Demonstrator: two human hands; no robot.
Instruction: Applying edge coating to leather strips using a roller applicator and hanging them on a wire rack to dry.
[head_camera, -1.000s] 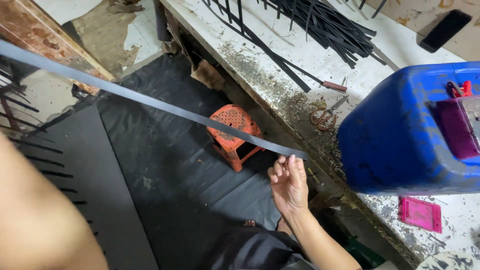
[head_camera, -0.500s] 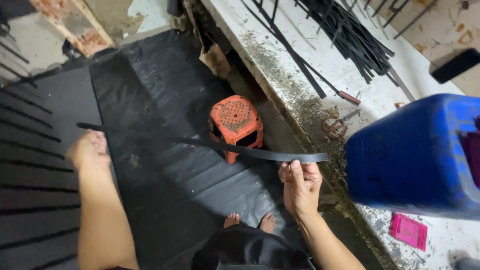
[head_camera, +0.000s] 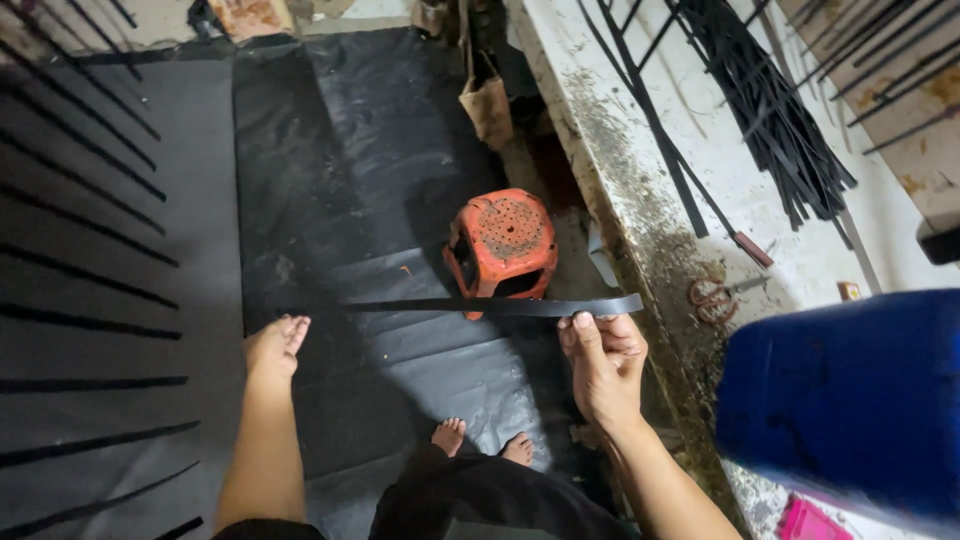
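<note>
Holding a long black strip level in front of me, I have one hand at each end. My right hand pinches the strip's right end between thumb and curled fingers, thumb on the near face, just below the edge of the worktop. My left hand is at the strip's left end with the fingers bunched loosely together; I cannot tell whether it grips the strip or only touches it, since the end is hidden behind the fingers.

The strip runs across the front of an orange plastic stool that stands on the floor beyond it. Under everything lies a black sheet spread over the floor, and my bare feet stand on it, close below the strip. To my left, more black strips lie in a row on the floor, well apart from each other.

On the worktop to my right a bundle of black strips lies in a loose heap. Scissors with reddish handles rest near the worktop's grimy edge. A large blue container stands at the near right, with a pink object just beside its lower edge.
</note>
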